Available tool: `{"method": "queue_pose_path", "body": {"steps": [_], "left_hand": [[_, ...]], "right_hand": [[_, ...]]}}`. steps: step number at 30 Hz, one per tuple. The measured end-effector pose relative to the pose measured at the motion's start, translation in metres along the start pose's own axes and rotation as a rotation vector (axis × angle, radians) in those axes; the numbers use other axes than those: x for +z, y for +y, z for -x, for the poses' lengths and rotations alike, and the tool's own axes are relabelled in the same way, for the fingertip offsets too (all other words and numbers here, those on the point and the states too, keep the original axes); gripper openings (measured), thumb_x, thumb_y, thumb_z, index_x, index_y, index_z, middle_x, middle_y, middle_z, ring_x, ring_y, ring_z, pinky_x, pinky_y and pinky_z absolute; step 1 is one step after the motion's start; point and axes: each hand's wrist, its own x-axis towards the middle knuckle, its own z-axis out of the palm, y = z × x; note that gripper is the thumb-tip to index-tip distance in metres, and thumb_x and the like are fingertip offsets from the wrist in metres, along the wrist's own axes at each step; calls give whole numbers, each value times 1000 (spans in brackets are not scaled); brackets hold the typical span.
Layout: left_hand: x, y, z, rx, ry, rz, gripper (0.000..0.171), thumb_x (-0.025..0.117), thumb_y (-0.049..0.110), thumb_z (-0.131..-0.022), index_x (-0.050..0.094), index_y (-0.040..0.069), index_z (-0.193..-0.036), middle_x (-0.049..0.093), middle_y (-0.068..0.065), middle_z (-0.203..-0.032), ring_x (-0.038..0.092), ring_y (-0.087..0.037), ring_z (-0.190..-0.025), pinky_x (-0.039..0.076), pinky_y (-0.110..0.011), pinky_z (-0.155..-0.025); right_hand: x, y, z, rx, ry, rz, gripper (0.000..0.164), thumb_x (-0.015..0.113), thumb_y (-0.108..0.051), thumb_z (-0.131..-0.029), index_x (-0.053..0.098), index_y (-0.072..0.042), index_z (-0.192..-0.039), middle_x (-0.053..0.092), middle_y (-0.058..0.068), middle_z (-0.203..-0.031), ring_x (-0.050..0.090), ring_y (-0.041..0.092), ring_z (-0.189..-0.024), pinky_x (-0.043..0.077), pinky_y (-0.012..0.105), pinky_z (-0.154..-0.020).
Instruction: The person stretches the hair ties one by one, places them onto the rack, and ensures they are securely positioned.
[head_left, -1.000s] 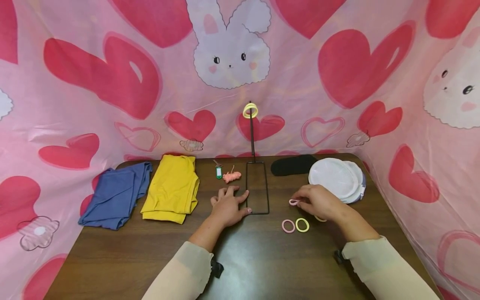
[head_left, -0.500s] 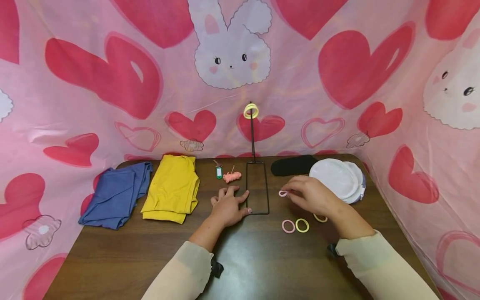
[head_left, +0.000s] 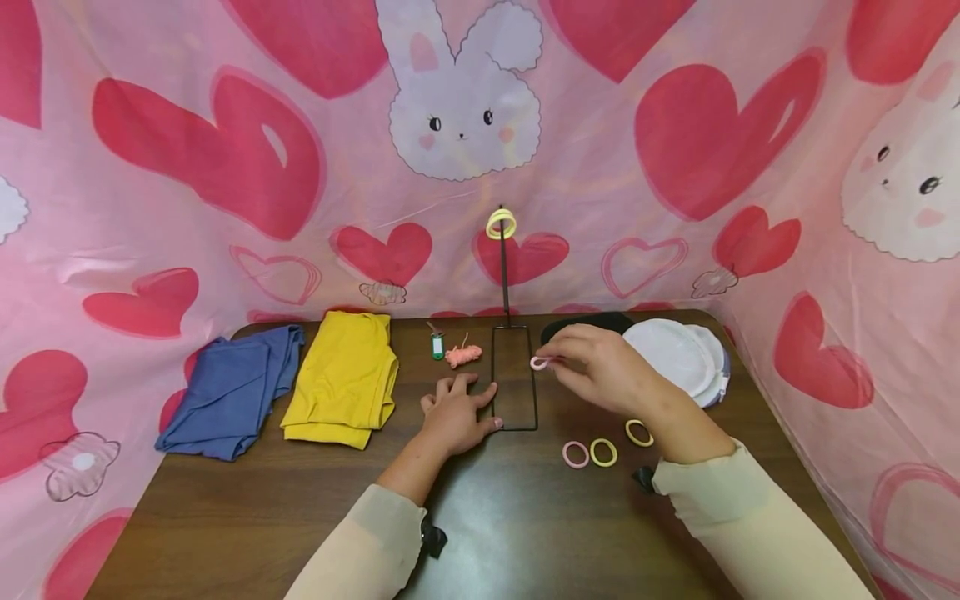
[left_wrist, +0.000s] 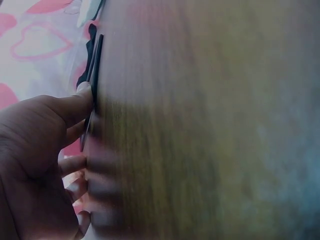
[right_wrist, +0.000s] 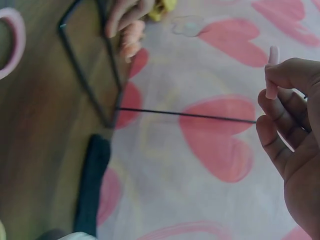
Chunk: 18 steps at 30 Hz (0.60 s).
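In the head view my right hand (head_left: 609, 372) pinches a small pink ring (head_left: 537, 364) between thumb and fingers, above the right side of a black wire stand's base (head_left: 536, 400). The right wrist view shows this ring (right_wrist: 271, 75) edge-on, level with the stand's thin upright (right_wrist: 190, 115). My left hand (head_left: 452, 417) rests with fingers spread at the base's left side, its thumb and a finger touching the wire. Yellow rings (head_left: 501, 223) hang near the top of the upright. A pink ring (head_left: 575, 454) and two yellow rings (head_left: 603, 452) lie on the table.
To the left lie a folded yellow cloth (head_left: 341, 379) and a blue cloth (head_left: 232, 392). A green key tag (head_left: 437, 345) and coral yarn bundle (head_left: 463, 355) sit beside the stand. Behind my right hand are a black flat piece (head_left: 592, 321) and a white round fabric item (head_left: 671, 354).
My right hand has carried the pink ring left and away from me, from near the loose rings to the stand's base. The left hand has stayed in place.
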Motion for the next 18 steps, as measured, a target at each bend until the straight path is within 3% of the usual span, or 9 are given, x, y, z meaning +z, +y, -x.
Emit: {"method": "queue_pose_path", "body": {"steps": [9,18], "left_hand": [[5,-3,-2,-1,14,-7,66,65,61,-95,47,40,-155,31,-3,-165,26,-39,-146,27,-66,-100],[4,-3,-2,-4,0,-22,67,64,63,-95,46,41,-156,30,-3,-166,25,-40,-147,28,-66,-100]], "right_hand": [[-15,-22,-29,-110,136,-54,26,80,-2,-85,80,-13,-109,73,-4,-102,68,13,-94,53,29,-82],[-30,-40,-48,-163,228,-18,26,82,-1,-82,81,-9,-106,75,1,-102,71,17,-92,55,33,-84]]}}
